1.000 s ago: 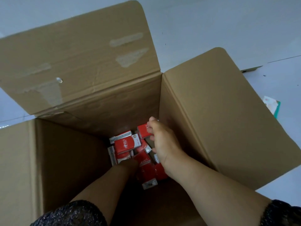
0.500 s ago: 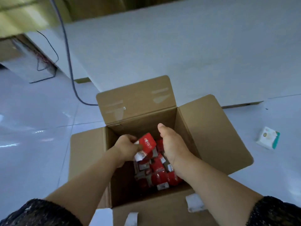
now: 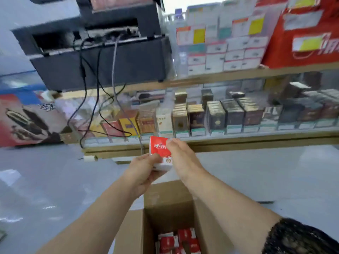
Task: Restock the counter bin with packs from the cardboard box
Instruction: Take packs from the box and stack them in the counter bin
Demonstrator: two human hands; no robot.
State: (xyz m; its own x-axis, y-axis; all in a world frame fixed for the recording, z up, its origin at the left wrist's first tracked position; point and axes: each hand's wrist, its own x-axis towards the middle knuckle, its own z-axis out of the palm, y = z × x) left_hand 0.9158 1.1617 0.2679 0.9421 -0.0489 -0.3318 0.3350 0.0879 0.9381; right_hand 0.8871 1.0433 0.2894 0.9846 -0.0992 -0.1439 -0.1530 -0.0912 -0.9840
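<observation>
Red-and-white pack above the cardboard box, over its far flap: gripped underneath by curled left hand, pinched at top edge by right hand. Judged early: more packs down inside the box, bin beyond the box not made out.

A shop: straight beyond the left hand and right hand, a glass display case shows rows of cigarette packs over price labels. Above it, stacked boxes wear coloured tags; up-left sits a black machine trailing cables.
</observation>
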